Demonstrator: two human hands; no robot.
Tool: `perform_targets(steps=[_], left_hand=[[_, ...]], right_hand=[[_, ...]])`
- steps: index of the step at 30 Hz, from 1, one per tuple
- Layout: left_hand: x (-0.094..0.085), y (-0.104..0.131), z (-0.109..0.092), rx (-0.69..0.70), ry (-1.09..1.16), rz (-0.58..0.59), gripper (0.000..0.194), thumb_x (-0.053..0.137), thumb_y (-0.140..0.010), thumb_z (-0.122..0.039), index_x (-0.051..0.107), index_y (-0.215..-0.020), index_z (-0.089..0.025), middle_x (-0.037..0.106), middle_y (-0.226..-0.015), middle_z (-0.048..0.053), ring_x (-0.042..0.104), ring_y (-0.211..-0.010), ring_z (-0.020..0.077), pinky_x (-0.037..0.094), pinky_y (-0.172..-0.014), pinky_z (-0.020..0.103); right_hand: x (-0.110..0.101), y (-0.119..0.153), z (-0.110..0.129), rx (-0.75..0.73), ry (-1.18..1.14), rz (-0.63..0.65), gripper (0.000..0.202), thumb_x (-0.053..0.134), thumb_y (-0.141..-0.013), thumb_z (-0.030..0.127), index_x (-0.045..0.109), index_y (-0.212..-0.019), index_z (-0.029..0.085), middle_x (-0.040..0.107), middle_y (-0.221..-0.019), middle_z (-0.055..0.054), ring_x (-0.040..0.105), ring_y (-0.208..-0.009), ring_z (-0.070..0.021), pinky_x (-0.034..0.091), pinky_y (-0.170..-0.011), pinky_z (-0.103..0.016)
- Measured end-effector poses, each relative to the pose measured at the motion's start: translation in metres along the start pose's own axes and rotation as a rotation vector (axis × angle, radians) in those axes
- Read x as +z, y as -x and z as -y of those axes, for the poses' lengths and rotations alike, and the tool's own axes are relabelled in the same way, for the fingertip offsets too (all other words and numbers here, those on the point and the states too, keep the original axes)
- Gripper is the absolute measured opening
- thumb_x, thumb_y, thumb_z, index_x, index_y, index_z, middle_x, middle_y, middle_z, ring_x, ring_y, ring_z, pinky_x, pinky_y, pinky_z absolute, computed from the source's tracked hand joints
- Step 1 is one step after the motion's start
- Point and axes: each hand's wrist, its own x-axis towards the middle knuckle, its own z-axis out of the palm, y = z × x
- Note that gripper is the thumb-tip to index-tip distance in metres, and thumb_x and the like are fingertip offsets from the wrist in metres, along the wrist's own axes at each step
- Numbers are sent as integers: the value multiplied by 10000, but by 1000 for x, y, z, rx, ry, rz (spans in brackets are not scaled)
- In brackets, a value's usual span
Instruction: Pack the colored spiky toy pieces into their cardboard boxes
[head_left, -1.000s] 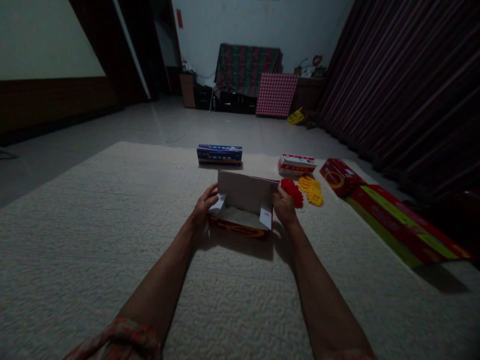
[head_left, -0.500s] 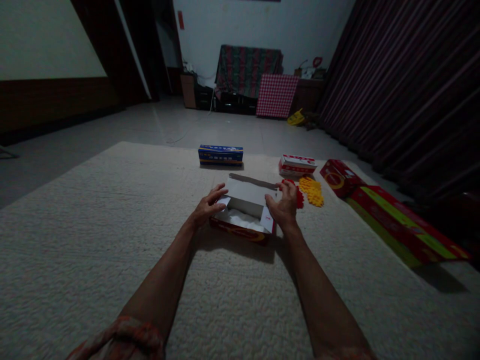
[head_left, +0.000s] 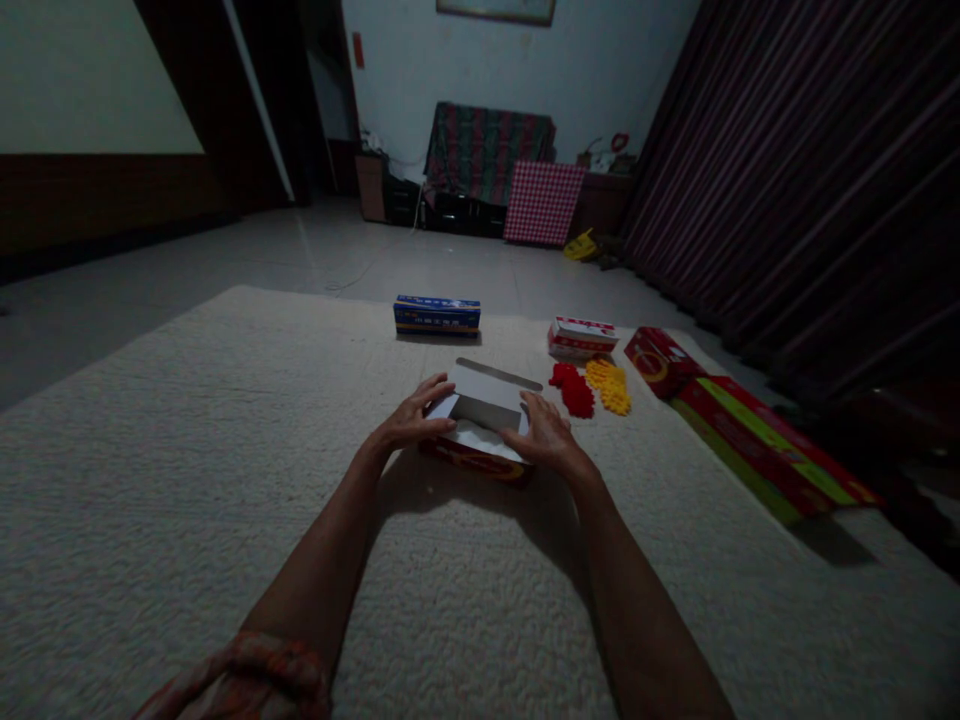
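A small red cardboard box stands on the cream quilted mat in front of me, its top open. Its white-lined lid is raised at the far side. Something white lies inside, partly hidden. My left hand grips the box's left end, thumb over the side flap and fingers toward the back. Around the right end is my right hand, its thumb reaching over the opening and its fingers by the lid's edge. The right flap is largely covered by that hand.
A blue box stands beyond the lid. To the right are a white and red box, red and yellow textured pieces, a dark red box and a long red-green carton. All rest on the quilted mat.
My right thumb has moved inward over the opening, and the right flap now shows less. My left thumb has shifted slightly lower. The view has tilted up and turned a little right.
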Motion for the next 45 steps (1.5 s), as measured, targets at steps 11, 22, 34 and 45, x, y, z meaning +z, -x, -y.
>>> perform_targets(steps=[11,22,34,45], left_hand=[[0,2,-10,11,107,-20,511,855,-569,-275,792,-1076,-252,595,-1449,106,361,-1465,419,263,-1208,550],[-8,6,2,-99,567,-181,550,701,-673,-340,724,-1188,-149,727,-1232,152,639,-1170,351,498,-980,452],[-26,15,13,-134,431,-216,669,643,-586,-222,706,-1252,-215,659,-1352,109,685,-1010,331,602,-733,419],[-20,-6,11,-121,480,-264,578,654,-525,-172,771,-1090,-199,720,-1286,88,518,-1326,399,487,-1018,495]], right_hand=[[-33,2,-13,52,-388,104,682,607,-685,244,599,-1361,152,627,-1382,-152,567,-1306,-321,430,-1118,-482],[-39,13,-32,170,-684,217,741,573,-635,221,608,-1375,210,708,-1241,-92,671,-744,-179,561,-663,-322],[-11,-11,-42,84,-872,97,590,638,-680,283,666,-1267,229,686,-1305,-71,629,-1178,-253,518,-984,-403],[27,-19,-54,49,-880,-163,283,616,-800,404,712,-994,221,688,-1321,-103,606,-1266,-260,414,-1132,-454]])
